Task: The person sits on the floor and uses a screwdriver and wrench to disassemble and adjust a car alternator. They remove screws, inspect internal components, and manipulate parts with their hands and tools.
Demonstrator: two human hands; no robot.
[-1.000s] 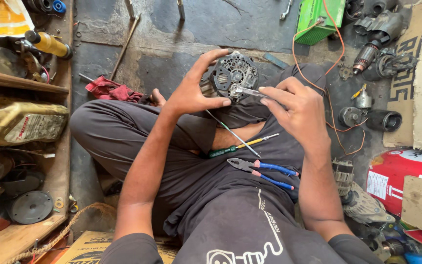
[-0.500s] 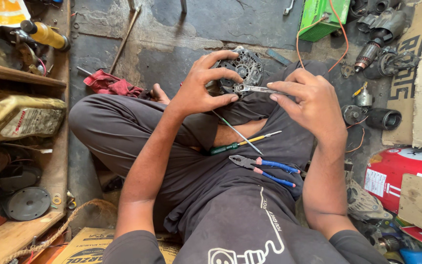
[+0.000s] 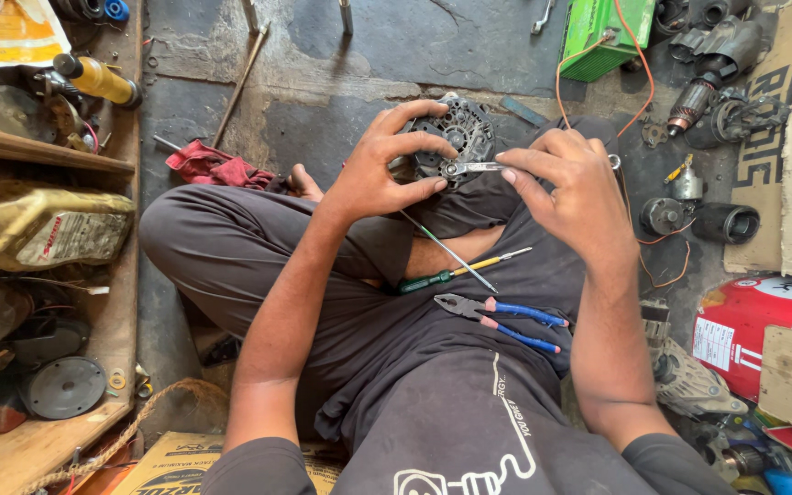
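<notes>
Your left hand (image 3: 382,174) is wrapped around a round metal motor part (image 3: 456,137), fingers curled over its top and thumb under it, holding it up just above your crossed legs. It looks heavy and hard, so it probably won't bend, but it could slip if it is oily. The rim is likely the best place to grip it, the way you do now. It is dark grey and dirty, with lots of little holes and slots in its face. Your right hand (image 3: 570,188) pinches a small silver tool (image 3: 469,168) in its fingertips, and the tool's tip touches the part. On your lap lie a green screwdriver (image 3: 456,273) and blue pliers (image 3: 506,321), close together.
</notes>
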